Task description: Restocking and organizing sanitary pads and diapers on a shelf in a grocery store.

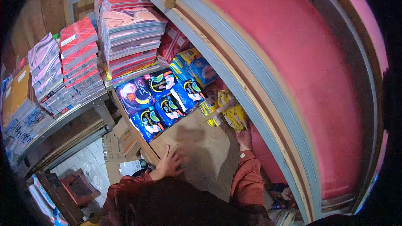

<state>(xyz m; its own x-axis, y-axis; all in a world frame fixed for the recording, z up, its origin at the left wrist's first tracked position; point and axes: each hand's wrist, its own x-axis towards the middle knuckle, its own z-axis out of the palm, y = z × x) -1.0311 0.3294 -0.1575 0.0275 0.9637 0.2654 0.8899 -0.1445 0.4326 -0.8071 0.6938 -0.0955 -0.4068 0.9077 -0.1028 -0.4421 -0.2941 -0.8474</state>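
Note:
My left hand (pixel 169 162) rests at the near left edge of a wooden shelf board (pixel 201 142), fingers apart and nothing held. On the right, my right hand (pixel 244 138) reaches to a bunch of yellow packets (pixel 232 111); its fingers are hidden at their lower end, so the grip is unclear. A thin wooden strip (pixel 218 111) crosses in front of the packets. Blue and black sanitary pad packs (pixel 169 110) stand in rows beyond my left hand, with a purple Softex pack (pixel 135 94) at their far left corner.
Tall stacks of notebooks (pixel 132 34) rise behind the packs, with more notebooks (pixel 80 50) to the left. A grey and wooden frame (pixel 238 66) curves along the right before a red wall (pixel 301 78). Below left are cardboard boxes (pixel 121 141) and a tiled floor (pixel 94 153).

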